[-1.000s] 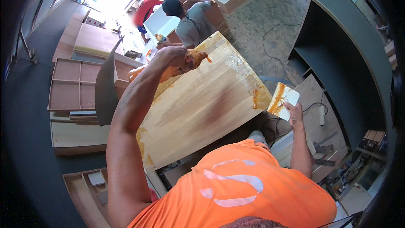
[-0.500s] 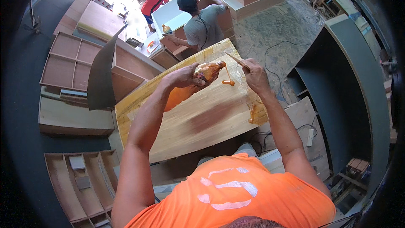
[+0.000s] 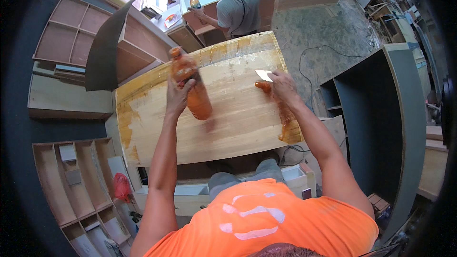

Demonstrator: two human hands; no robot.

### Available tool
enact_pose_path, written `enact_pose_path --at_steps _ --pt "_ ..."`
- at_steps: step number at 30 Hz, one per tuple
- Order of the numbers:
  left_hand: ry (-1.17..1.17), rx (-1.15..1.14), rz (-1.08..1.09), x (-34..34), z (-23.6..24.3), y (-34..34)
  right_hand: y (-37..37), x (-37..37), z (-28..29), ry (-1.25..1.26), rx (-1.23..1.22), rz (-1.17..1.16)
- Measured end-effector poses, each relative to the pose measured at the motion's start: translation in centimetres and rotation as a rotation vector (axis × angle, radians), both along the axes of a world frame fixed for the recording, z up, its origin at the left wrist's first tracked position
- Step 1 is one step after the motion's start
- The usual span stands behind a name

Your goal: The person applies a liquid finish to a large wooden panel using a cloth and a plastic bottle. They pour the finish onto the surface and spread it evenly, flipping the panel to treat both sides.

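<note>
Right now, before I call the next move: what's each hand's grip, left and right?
Left hand: closed around the orange bottle.
Right hand: closed on the flat, pale spreader.

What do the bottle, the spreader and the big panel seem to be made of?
The bottle: probably see-through plastic, as its orange contents seem to show through, though blurred.
The spreader: flat, pale and smooth-looking, perhaps plastic; the hand covers too much to be sure.
The panel: likely wood or veneer, given its pale, streaky grain, with a shiny amber coating along some edges.
</note>
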State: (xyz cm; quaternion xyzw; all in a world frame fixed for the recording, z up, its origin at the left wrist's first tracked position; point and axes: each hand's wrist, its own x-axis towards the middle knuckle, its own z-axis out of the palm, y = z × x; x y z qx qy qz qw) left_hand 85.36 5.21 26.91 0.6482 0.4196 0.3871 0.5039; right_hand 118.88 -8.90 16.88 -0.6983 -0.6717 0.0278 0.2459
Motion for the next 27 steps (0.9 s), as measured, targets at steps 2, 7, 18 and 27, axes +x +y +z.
enact_pose_path --at_steps 2,7,18,27 --pt "-0.076 0.026 0.071 -1.7 -2.2 0.1 2.3 1.2 -5.1 -0.133 0.019 0.031" --pt "-0.032 0.18 0.384 -6.9 -6.5 -2.9 -3.6 1.1 -5.4 -0.249 -0.147 0.35" --pt "-0.135 0.074 0.652 -10.2 -14.5 -8.4 13.9 11.2 -5.6 -0.456 0.057 0.253" --pt "-0.056 0.064 0.692 -10.6 -15.3 -9.9 18.0 15.0 -7.3 -0.382 0.056 0.288"
